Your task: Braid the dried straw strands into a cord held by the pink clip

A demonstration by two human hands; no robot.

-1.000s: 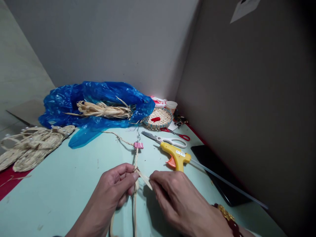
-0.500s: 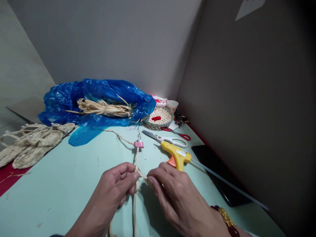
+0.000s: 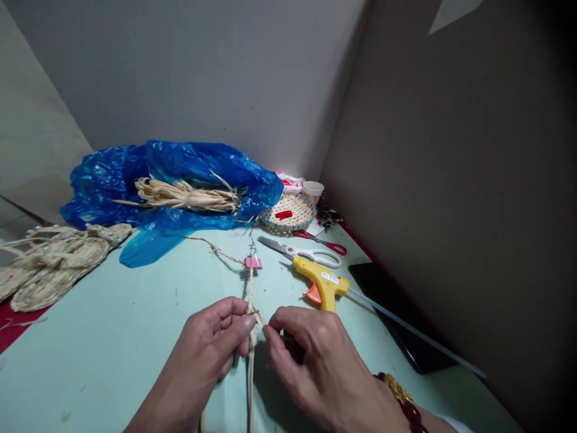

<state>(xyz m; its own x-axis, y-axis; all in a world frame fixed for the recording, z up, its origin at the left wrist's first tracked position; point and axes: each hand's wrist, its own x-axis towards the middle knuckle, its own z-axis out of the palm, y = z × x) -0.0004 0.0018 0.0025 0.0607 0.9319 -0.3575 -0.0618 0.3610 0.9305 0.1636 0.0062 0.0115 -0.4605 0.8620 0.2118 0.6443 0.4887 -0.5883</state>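
Note:
A pale braided straw cord (image 3: 251,285) runs down the table from a pink binder clip (image 3: 253,263) that grips it. My left hand (image 3: 216,337) pinches the cord below the clip between thumb and fingers. Just to its right, my right hand (image 3: 315,355) pinches one loose straw strand (image 3: 260,320) that slants out of the braid. Other strands (image 3: 251,385) hang down between my hands toward the near edge. Beyond the clip, a finished length of braid (image 3: 216,248) curves off to the left.
A yellow glue gun (image 3: 322,278), white-handled scissors (image 3: 311,255) and red scissors (image 3: 322,242) lie right of the clip. Behind are a woven basket (image 3: 306,219), a cup (image 3: 312,191) and a straw bundle (image 3: 189,197) on a blue bag (image 3: 180,156). Woven sandals (image 3: 63,261) lie left, a black tablet (image 3: 406,325) right.
My right hand has drawn slightly down and left, its fingers more bent, with the strand now angled more steeply downward. My left hand keeps its pinch. The view has shifted slightly.

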